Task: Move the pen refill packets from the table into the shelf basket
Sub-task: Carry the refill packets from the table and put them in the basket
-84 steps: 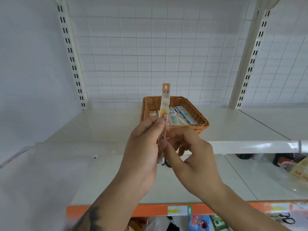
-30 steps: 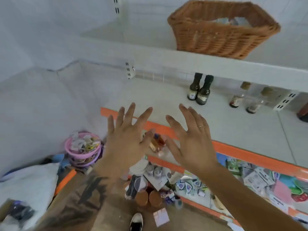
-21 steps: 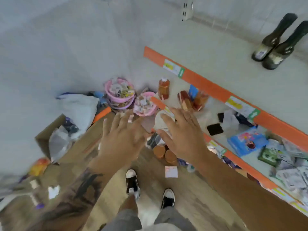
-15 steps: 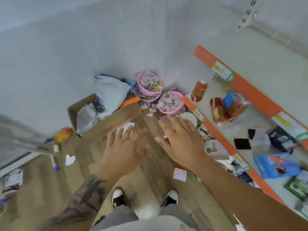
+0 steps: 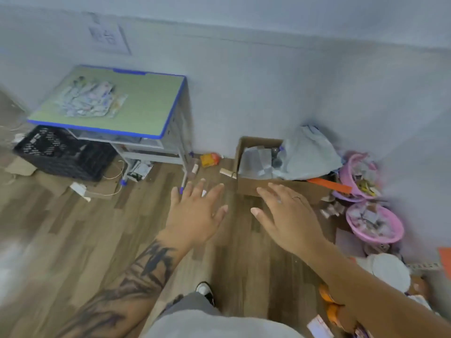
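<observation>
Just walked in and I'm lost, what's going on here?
A person is between trips, carrying nothing. The left hand and right hand are both open, held out over the wooden floor. A pile of refill packets lies on the green table ahead to the left, none picked up. The shelf basket is out of view.

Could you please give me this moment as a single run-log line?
phase: heading to table | left hand: open, empty | right hand: open, empty | refill packets: piled on table | shelf basket: out of view
</observation>
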A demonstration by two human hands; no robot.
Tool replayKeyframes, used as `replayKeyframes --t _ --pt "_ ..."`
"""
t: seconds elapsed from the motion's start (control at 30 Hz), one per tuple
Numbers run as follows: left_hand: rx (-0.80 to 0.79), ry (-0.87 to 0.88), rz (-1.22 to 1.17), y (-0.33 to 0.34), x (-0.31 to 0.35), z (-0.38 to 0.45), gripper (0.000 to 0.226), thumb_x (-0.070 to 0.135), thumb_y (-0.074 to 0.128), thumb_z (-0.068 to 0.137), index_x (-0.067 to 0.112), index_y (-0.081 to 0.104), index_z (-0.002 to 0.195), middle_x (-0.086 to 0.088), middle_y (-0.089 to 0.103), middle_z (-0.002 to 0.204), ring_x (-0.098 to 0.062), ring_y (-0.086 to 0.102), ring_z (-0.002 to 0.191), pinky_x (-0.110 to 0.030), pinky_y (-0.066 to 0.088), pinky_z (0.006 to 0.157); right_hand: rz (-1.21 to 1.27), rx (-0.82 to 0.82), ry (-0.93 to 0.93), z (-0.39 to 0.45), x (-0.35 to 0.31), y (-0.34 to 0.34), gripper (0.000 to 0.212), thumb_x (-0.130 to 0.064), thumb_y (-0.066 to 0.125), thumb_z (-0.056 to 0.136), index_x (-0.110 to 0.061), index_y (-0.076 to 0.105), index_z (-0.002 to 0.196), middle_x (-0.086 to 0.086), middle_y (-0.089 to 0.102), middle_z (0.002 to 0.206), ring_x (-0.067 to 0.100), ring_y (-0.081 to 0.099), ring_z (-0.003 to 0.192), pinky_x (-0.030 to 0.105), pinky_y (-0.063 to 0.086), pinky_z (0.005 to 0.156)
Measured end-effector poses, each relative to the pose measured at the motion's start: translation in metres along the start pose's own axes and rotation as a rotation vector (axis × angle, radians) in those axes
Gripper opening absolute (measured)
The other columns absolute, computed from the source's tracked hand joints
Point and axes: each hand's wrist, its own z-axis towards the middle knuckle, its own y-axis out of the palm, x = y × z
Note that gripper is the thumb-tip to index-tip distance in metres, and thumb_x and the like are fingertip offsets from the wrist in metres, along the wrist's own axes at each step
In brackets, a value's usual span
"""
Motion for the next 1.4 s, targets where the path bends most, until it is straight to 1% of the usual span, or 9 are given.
replayKeyframes --t 0.23,0.43,0.63,0.83,0.97,1.03,1.1,1.23,1.4 --pt "0.067 -0.213 -0.129 -0.022 -0.145 -0.003 0.062 0.065 0.029 0.104 0.047 0.012 0.161 -0.005 0.013 0.173 -0.033 0.01 0.158 -0.06 0.004 0.126 -0.045 -0.039 -0.19 0.103 -0.132 0.015 0.063 -0.068 0.023 0.104 -0.035 0.035 0.157 0.0 0.04 0.163 0.023 0.039 0.149 0.043 0.033 0.121" --pt "0.001 -0.327 -0.174 -0.005 -0.217 0.004 0.062 0.065 0.028 0.104 0.046 0.01 0.161 -0.009 0.013 0.172 -0.036 0.01 0.158 -0.063 0.005 0.125 -0.096 -0.094 -0.32 0.158 -0.199 0.03 0.062 -0.065 0.027 0.104 -0.032 0.04 0.155 0.004 0.043 0.16 0.025 0.042 0.146 0.042 0.032 0.119" --pt "0.024 -0.439 -0.243 0.0 -0.258 0.029 0.062 0.064 0.03 0.104 0.047 0.01 0.161 -0.008 0.014 0.171 -0.035 0.01 0.158 -0.063 0.005 0.125 -0.113 -0.156 -0.439 0.226 -0.237 0.048 0.069 -0.069 0.018 0.101 -0.031 0.042 0.153 0.008 0.047 0.157 0.028 0.046 0.143 0.045 0.039 0.116" --pt "0.027 -0.54 -0.252 -0.016 -0.291 0.086 0.063 0.064 0.028 0.104 0.046 0.01 0.161 -0.006 0.014 0.172 -0.033 0.01 0.158 -0.061 0.007 0.125 -0.076 -0.187 -0.556 0.318 -0.271 0.051 0.067 -0.067 0.024 0.102 -0.03 0.042 0.155 0.007 0.045 0.158 0.029 0.044 0.144 0.045 0.037 0.116" --pt "0.03 -0.591 -0.252 -0.037 -0.31 0.135 0.063 0.063 0.03 0.104 0.046 0.011 0.161 -0.005 0.013 0.172 -0.032 0.011 0.158 -0.059 0.006 0.126 -0.011 -0.173 -0.572 0.382 -0.28 0.047 0.063 -0.064 0.032 0.101 -0.026 0.052 0.148 0.011 0.054 0.149 0.033 0.055 0.135 0.046 0.043 0.111" --pt "0.049 -0.61 -0.248 -0.046 -0.322 0.162 0.065 0.067 0.022 0.1 0.046 0.013 0.161 -0.004 0.016 0.171 -0.034 0.013 0.157 -0.06 0.008 0.125 0.0 -0.178 -0.578 0.415 -0.282 0.047 0.061 -0.063 0.035 0.101 -0.025 0.055 0.144 0.012 0.057 0.145 0.035 0.058 0.129 0.047 0.045 0.108" --pt "0.062 -0.636 -0.236 -0.054 -0.334 0.188 0.068 0.07 0.016 0.096 0.046 0.016 0.16 -0.004 0.019 0.17 -0.033 0.015 0.156 -0.06 0.011 0.125 0.0 -0.204 -0.579 0.446 -0.284 0.047 0.062 -0.063 0.034 0.101 -0.025 0.054 0.146 0.012 0.055 0.148 0.036 0.055 0.132 0.049 0.043 0.11" --pt "0.081 -0.665 -0.24 -0.066 -0.357 0.235 0.062 0.064 0.033 0.102 0.045 0.02 0.159 -0.003 0.022 0.169 -0.028 0.014 0.156 -0.059 0.012 0.124 0.001 -0.227 -0.573 0.499 -0.289 0.05 0.065 -0.063 0.035 0.099 -0.022 0.054 0.147 0.015 0.054 0.15 0.039 0.054 0.134 0.051 0.043 0.111" --pt "0.097 -0.648 -0.273 -0.08 -0.393 0.286 0.061 0.064 0.037 0.102 0.046 0.024 0.159 -0.001 0.025 0.167 -0.028 0.017 0.156 -0.058 0.009 0.125 0.001 -0.239 -0.541 0.546 -0.306 0.061 0.068 -0.062 0.031 0.097 -0.019 0.061 0.139 0.016 0.061 0.141 0.041 0.063 0.122 0.05 0.05 0.102"
